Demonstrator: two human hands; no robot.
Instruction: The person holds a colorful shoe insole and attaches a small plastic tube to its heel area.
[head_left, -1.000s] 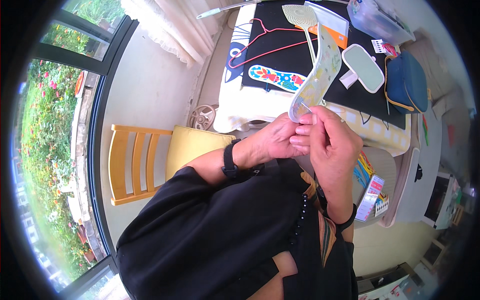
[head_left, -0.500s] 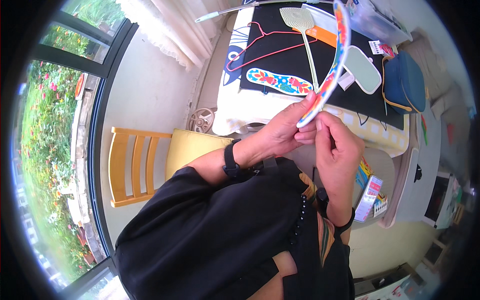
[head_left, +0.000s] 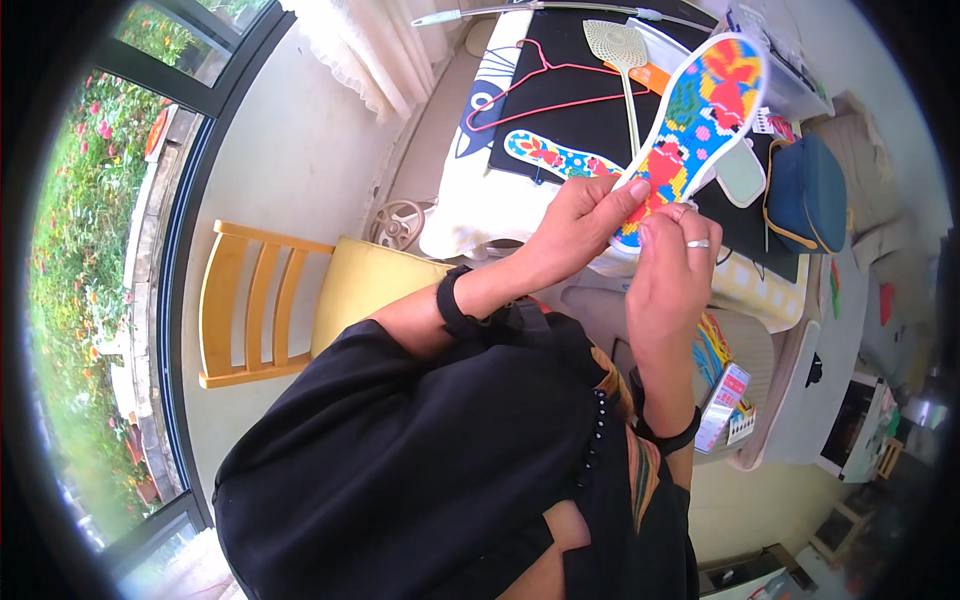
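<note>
My left hand [head_left: 590,222] grips the heel end of a cross-stitched insole [head_left: 690,125], its thumb flat on the patterned face. The insole stands tilted up, showing red flowers, green leaves and a blue ground inside a white rim. Against its lower right edge, my right hand [head_left: 668,262] is closed in a pinch, a ring on one finger. Whatever lies between those fingertips is too small to make out. A matching insole [head_left: 548,152] lies on the black table mat [head_left: 570,100], partly hidden behind my left hand.
On the table lie a red clothes hanger [head_left: 545,68], a pale fly swatter [head_left: 617,45] and a mirror [head_left: 742,175]. A blue bag [head_left: 808,195] stands at the right. Below my right hand, bundles of coloured thread [head_left: 712,350] and a phone [head_left: 722,408] rest on a seat. A wooden chair [head_left: 255,300] is at left.
The held insole has turned from nearly edge-on to showing its patterned face and tilts further right. My right hand has rotated, its knuckles now up by the insole's edge.
</note>
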